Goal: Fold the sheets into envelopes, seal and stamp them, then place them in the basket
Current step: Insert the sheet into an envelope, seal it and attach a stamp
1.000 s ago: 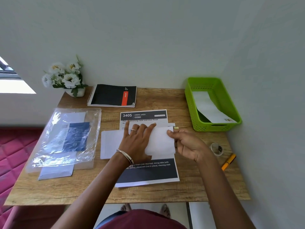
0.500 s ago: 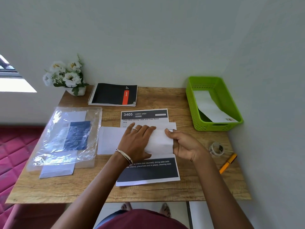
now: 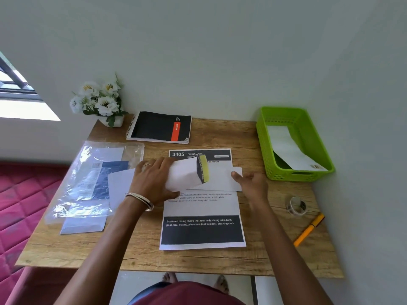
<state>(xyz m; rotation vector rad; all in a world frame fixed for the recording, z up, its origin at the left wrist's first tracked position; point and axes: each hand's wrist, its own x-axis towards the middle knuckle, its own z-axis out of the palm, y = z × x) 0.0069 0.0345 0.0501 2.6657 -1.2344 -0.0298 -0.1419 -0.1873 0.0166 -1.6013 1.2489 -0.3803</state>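
Envelope (image 3: 293, 150) already in basket (image 3: 308, 175) — left hand (image 3: 152, 183) grips folded sheet (image 3: 187, 175), right hand (image 3: 251, 183) fingers loose — sealing, stamping remain

The left hand (image 3: 154, 183) has lifted the folded sheet (image 3: 187, 175); right hand (image 3: 251, 183) released it.

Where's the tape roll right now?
In the head view the tape roll stands on the table's right side, just behind the orange pen and in front of the green basket.

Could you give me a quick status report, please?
Left hand holds folded sheet up. Right hand open beside it. One envelope in basket. Nothing in the way.
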